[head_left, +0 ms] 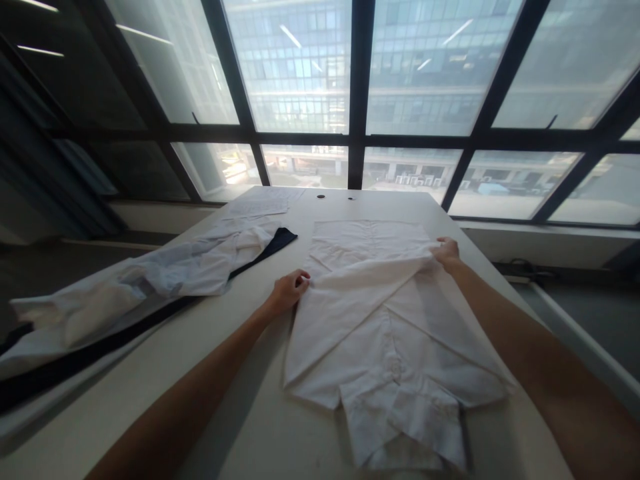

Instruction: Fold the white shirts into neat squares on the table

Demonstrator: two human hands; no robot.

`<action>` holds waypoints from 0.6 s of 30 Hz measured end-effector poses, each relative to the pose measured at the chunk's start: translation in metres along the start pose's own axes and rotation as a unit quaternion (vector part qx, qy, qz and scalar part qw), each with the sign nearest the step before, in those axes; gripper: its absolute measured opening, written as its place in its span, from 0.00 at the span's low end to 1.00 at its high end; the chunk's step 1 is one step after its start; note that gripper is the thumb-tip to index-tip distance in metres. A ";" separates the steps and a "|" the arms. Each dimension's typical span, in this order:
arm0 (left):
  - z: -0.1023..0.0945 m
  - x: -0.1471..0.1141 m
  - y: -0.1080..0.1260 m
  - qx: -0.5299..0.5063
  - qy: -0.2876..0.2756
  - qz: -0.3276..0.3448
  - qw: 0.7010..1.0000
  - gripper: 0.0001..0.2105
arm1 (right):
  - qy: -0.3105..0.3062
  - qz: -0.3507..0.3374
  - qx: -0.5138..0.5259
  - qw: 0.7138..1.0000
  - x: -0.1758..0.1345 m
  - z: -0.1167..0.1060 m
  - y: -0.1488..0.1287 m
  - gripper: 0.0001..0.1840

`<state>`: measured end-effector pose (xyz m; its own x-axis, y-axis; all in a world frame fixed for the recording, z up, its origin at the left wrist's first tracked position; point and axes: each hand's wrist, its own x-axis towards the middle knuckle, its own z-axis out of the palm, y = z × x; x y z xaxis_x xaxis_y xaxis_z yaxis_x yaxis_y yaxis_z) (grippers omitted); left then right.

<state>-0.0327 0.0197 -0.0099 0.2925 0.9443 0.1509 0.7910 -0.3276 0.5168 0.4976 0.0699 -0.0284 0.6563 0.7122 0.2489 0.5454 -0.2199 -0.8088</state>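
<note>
We see a plain white shirt on an off-white tabletop. Left of the shirt, we have white cloth with a navy-black strip. Beyond the shirt, we find black window frames and a pale blue building gridded with lines; far left of the shirt, a blue-grey curtain.

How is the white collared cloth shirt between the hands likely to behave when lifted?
The white shirt would probably sag, as creases and loose folds cross it. Its thin-looking cloth suggests little weight. The pointed collar may hold shape better, given its crisp edges.
</note>
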 end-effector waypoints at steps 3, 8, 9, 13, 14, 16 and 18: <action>-0.009 -0.020 0.022 0.073 0.056 0.063 0.994 0.13 | -0.001 0.000 -0.030 1.000 -0.012 -0.004 0.007 0.27; -0.024 -0.088 0.075 0.125 -0.096 0.205 0.966 0.09 | -0.006 -0.003 -0.049 0.999 -0.015 -0.005 0.010 0.25; -0.024 -0.102 0.083 0.138 -0.136 0.218 0.956 0.09 | -0.006 -0.003 -0.052 0.999 -0.015 -0.004 0.010 0.25; -0.019 -0.135 0.090 0.214 -0.195 0.223 0.931 0.02 | 0.001 0.004 -0.063 0.998 -0.016 -0.002 0.010 0.26; -0.019 -0.137 0.088 0.227 -0.195 0.220 0.928 0.03 | 0.003 0.007 -0.064 0.998 -0.017 -0.001 0.010 0.26; -0.020 -0.137 0.083 0.243 -0.194 0.222 0.924 0.06 | 0.006 0.011 -0.063 0.998 -0.017 0.000 0.008 0.27; -0.025 -0.135 0.079 0.245 -0.193 0.235 0.921 0.06 | 0.009 0.010 -0.058 0.998 -0.016 0.002 0.006 0.28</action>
<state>-0.0232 -0.1327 0.0318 0.7585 0.6440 -0.0996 0.6483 -0.7613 0.0147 0.4898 0.0584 -0.0384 0.6760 0.6952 0.2443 0.5887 -0.3101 -0.7465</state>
